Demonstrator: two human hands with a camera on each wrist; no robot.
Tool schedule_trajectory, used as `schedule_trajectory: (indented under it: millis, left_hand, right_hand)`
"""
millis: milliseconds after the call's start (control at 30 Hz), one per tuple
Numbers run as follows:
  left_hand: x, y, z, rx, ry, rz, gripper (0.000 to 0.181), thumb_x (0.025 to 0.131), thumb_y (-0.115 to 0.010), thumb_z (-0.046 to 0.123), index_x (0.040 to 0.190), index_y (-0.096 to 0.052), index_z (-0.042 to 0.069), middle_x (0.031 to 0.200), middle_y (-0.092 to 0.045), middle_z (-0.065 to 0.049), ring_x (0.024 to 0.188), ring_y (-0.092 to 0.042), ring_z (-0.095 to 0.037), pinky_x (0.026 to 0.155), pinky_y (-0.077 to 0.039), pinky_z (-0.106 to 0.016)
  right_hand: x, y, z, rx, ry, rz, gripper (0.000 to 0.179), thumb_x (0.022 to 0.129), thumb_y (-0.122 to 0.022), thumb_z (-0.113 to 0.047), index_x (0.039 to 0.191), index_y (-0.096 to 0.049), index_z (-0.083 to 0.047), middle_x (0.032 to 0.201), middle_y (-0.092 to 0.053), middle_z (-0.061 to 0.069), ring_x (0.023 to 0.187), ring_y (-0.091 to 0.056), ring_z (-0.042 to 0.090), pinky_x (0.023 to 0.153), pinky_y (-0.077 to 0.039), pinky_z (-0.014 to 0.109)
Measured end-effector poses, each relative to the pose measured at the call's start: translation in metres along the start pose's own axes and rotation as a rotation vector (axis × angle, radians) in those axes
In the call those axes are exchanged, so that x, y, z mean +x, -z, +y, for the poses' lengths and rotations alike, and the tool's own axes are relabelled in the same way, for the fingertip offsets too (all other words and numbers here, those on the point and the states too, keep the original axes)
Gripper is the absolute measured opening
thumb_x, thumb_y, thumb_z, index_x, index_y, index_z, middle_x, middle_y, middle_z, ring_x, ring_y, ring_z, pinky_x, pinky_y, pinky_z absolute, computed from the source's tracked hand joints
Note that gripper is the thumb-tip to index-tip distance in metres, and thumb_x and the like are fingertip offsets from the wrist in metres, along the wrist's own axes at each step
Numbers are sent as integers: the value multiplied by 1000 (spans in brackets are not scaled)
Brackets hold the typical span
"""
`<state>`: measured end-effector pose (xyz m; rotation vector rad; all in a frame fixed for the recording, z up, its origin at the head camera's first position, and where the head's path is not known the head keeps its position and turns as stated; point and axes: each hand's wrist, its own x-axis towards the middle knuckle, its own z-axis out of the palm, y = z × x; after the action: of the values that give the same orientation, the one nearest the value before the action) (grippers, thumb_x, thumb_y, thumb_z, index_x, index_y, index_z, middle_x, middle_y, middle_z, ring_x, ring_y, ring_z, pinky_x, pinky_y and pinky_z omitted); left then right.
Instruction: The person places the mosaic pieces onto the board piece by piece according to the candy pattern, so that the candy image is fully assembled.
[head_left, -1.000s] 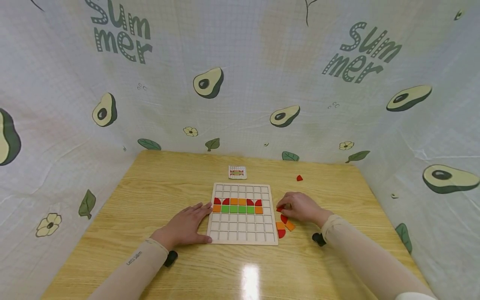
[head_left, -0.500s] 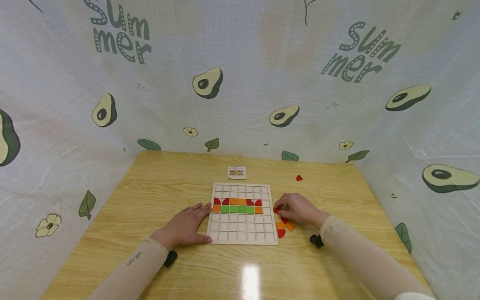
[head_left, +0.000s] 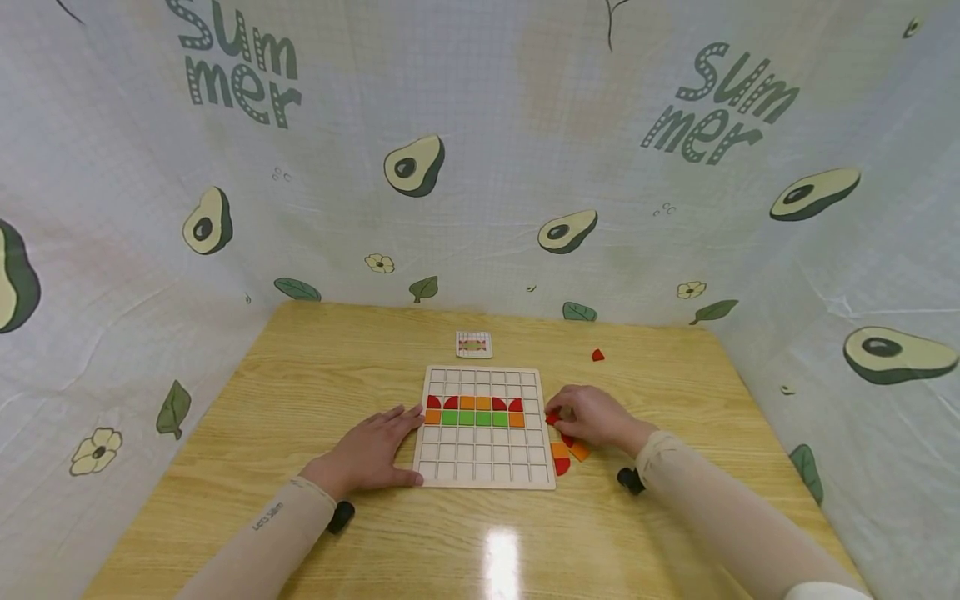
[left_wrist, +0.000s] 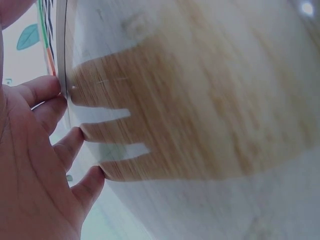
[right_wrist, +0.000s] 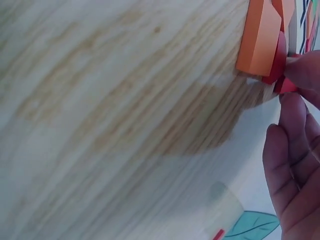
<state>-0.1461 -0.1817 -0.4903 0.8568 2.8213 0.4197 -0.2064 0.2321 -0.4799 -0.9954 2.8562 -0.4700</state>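
Observation:
My left hand [head_left: 371,454] lies flat on the table with straight fingers, its fingertips and thumb at the left edge of a pale wooden grid board [head_left: 487,458]. In the left wrist view, the fingertips [left_wrist: 92,175] touch the glossy table top. On the board, one row has red quarter-circle tiles and two orange squares [head_left: 476,403]. The row below it holds several green squares [head_left: 467,418] with an orange square at each end. Just off the board's right edge, my right hand [head_left: 596,415] pinches a red tile [right_wrist: 286,86] between thumb and fingers.
Below my right hand lie loose orange tiles [head_left: 579,451] and red tiles [head_left: 562,467]. Farther back on the table [head_left: 360,333] are a red quarter-circle [head_left: 597,355] and a small pattern card [head_left: 474,344]. A printed curtain [head_left: 480,183] encloses the back and sides.
My right hand has shifted slightly left with the red tile, to the board's right edge. The left hand has stayed in place.

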Motion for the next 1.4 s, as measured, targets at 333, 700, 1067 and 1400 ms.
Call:
schedule_trajectory:
  millis: [333,700,1067,1400]
  left_hand:
    - [0,-3,-3,-7,6,0,97,80,-70,67,153,-42,10,161,-31,-4,145,-29,-33,113,-28,-53]
    - [0,-3,-4,-11,17,-2,97,79,-71,66,153,-41,11,161,-30,-2,146,-28,-31,114,-27,-52]
    - [0,-3,-4,-20,16,-2,96,79,-71,65,153,-41,11,161,-30,-2,146,-27,-32,113,-27,-53]
    - [1,-4,-5,-21,16,-6,97,79,-71,66,153,-41,11,161,-30,-2,146,-27,-31,113,-28,-53]
  right_hand:
    - [0,-2,-2,-111,53,61,21,86,-76,-21,106,-77,-18,97,-67,-6,71,-52,6,65,-50,27]
    - [9,6,-10,-97,93,91,21,87,-76,-23,107,-78,-19,100,-68,-7,66,-49,2,61,-48,24]
    - [41,13,-50,-142,225,15,22,90,-73,-24,111,-77,-20,102,-67,-6,70,-53,7,67,-51,25]
    - [78,-1,-89,-168,353,-5,21,91,-72,-24,111,-77,-20,103,-67,-8,83,-62,6,73,-53,25]
